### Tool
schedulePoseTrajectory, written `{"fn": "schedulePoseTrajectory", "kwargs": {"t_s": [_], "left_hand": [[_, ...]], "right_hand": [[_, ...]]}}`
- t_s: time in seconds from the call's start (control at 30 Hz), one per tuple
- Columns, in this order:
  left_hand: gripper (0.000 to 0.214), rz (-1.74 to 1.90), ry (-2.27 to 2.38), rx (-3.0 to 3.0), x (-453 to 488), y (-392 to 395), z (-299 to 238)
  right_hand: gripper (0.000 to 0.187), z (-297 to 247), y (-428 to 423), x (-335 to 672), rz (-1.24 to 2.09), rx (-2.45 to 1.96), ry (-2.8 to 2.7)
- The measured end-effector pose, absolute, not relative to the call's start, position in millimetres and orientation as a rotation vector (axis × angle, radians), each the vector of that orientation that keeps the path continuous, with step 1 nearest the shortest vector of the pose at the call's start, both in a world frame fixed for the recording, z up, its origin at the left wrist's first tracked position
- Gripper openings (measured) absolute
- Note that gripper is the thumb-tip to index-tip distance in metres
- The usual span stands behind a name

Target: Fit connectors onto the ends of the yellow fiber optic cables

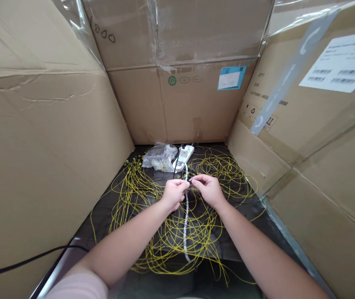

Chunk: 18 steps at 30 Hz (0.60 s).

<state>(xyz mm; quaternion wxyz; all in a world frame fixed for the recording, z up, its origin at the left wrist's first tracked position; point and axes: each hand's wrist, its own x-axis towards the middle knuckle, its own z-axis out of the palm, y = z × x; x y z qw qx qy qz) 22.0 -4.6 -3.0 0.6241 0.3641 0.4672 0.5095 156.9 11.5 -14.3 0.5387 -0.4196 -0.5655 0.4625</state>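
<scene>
- A left box (49, 166), a back box (190, 110) and a right box (324, 145), all cardboard, stand like walls
- A dark tabletop (103, 214) lies between them
- Light glints off clear plastic (289, 16)

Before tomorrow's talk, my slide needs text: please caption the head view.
Left hand and right hand meet at a small black piece over tangled yellow wires, among cardboard boxes.

Head view, facing forward, down over yellow wires (159, 249).

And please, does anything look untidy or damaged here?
Yes: the yellow wires lie in loose, crossing loops, some seemingly overhanging the near edge of the dark table, so they look tangled. The left carton has wrinkles below its fold.
</scene>
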Motion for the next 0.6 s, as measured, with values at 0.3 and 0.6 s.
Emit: {"fn": "schedulePoseTrajectory", "kwargs": {"t_s": [0.3,0.6], "left_hand": [[0.021,1.141,1.020,0.840,21.1,-4.9,-2.9],[0.019,1.133,0.972,0.833,18.9,-4.0,-2.7]], "right_hand": [[0.022,-13.3,12.7,156.3,1.109,-1.010,-1.298],[0.024,-9.4,12.9,157.4,1.118,-1.022,-1.265]]}}
